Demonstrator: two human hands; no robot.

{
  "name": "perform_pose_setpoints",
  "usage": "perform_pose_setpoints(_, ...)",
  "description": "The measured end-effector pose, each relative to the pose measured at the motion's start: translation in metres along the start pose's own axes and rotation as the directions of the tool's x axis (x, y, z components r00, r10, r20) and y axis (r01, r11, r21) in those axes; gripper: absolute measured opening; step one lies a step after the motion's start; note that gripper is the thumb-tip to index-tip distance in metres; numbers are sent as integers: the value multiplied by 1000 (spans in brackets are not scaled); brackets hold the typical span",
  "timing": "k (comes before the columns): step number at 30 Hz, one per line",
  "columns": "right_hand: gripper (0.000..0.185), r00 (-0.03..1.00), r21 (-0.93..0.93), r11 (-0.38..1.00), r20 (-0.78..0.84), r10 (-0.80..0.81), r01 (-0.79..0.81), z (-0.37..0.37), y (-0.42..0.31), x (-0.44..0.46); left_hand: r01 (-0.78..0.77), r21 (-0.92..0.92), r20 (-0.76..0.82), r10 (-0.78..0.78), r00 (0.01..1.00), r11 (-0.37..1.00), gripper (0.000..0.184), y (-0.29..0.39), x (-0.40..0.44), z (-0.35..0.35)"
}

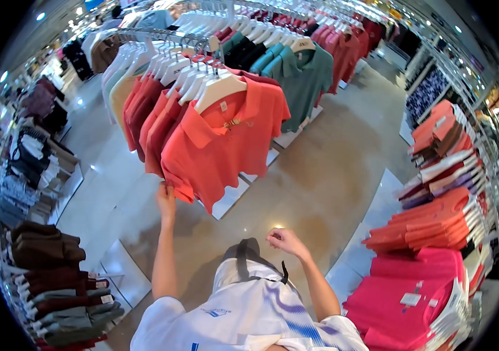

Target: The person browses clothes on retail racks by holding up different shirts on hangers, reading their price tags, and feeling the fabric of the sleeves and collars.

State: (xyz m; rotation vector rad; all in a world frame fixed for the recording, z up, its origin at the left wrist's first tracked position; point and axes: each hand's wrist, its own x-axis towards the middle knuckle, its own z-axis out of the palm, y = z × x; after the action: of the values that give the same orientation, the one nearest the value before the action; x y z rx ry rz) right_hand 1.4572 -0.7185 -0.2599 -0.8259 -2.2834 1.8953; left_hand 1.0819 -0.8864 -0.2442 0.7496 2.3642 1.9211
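A coral polo shirt [226,143] hangs at the near end of the rack on a white hanger [221,90]. With its thumb and fingers closed, my left hand [166,198] pinches the lower left edge of that shirt, near the sleeve. Behind it hang more coral and red shirts [138,111], partly covered by the front one. My right hand [283,240] is held in front of my body, its fingers curled in and nothing visible in them. It touches no garment.
A green polo shirt [305,82] hangs farther along the same rack. To the right, pink shirts [404,298] and orange shirts [430,219] hang on a side rack. Dark garments [47,248] hang on the left. White platform bases [123,275] edge the shiny floor [325,152].
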Motion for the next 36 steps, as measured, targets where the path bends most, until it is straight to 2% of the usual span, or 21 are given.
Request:
perform_pose_setpoints(3,23,997,-96,994,69,-43,49,-32,-22,28,-10,64,-16,11,1000,998,18,1,-5,-1)
perform_pose_setpoints(5,22,989,-122,983,70,-130,138,-56,-36,51,80,110,8,-82,997,991,17,-1,-8,1)
perform_pose_setpoints(6,22,986,-133,979,88,-143,154,-68,-47,62,81,107,-18,-79,997,991,17,-4,-10,4)
perform_pose_setpoints(9,20,980,-210,959,-10,-197,190,-106,-86,92,43,122,-97,-31,995,992,18,-12,-10,13)
perform_pose_setpoints(10,20,979,-219,955,8,-205,202,-116,-99,100,51,104,-131,-37,991,993,17,-7,-12,17)
perform_pose_setpoints(12,19,921,-185,926,-151,-359,330,-138,-127,116,66,75,-193,-51,980,995,17,3,-15,26)
perform_pose_setpoints(14,24,849,-268,869,-227,-477,417,-157,-157,130,37,129,-200,-11,980,991,14,11,-15,30)
perform_pose_setpoints(15,30,740,-345,779,-269,-616,523,-165,-173,139,40,134,-222,-10,975,990,14,10,-15,33)
perform_pose_setpoints(16,38,709,-352,750,-265,-654,560,-172,-191,143,10,126,-255,22,967,992,13,6,-16,38)
perform_pose_setpoints(18,46,597,-560,609,-236,-767,561,-180,-224,154,-10,128,-303,49,952,992,12,-1,-18,44)
perform_pose_setpoints(19,46,600,-549,605,-219,-769,576,-183,-234,164,8,121,-305,29,952,993,12,-1,-19,45)
perform_pose_setpoints(21,54,472,-667,445,-156,-868,598,-183,-247,182,38,134,-323,7,946,990,11,3,-26,42)
perform_pose_setpoints(22,54,470,-651,443,-148,-870,617,-185,-251,190,36,175,-334,25,942,984,10,6,-27,40)
perform_pose_setpoints(24,58,480,-746,329,-14,-877,579,-191,-258,209,33,229,-368,55,928,973,9,13,-26,39)
perform_pose_setpoints(25,58,471,-748,292,31,-882,597,-195,-256,220,82,154,-434,-6,901,985,9,17,-29,41)
perform_pose_setpoints(26,58,459,-734,280,48,-887,618,-197,-252,229,125,74,-495,-73,866,989,10,20,-34,45)
perform_pose_setpoints(30,51,424,-695,265,64,-903,669,-209,-248,250,172,126,-628,-56,776,977,13,24,-62,54)
perform_pose_setpoints(32,47,389,-688,211,113,-914,695,-216,-248,263,236,137,-678,-82,730,962,13,33,-81,61)
perform_pose_setpoints(33,47,378,-663,207,125,-917,720,-219,-249,266,282,92,-684,-145,715,955,14,39,-88,67)
perform_pose_setpoints(36,42,344,-676,118,210,-915,728,-225,-250,276,363,135,-733,-153,663,922,14,83,-98,94)
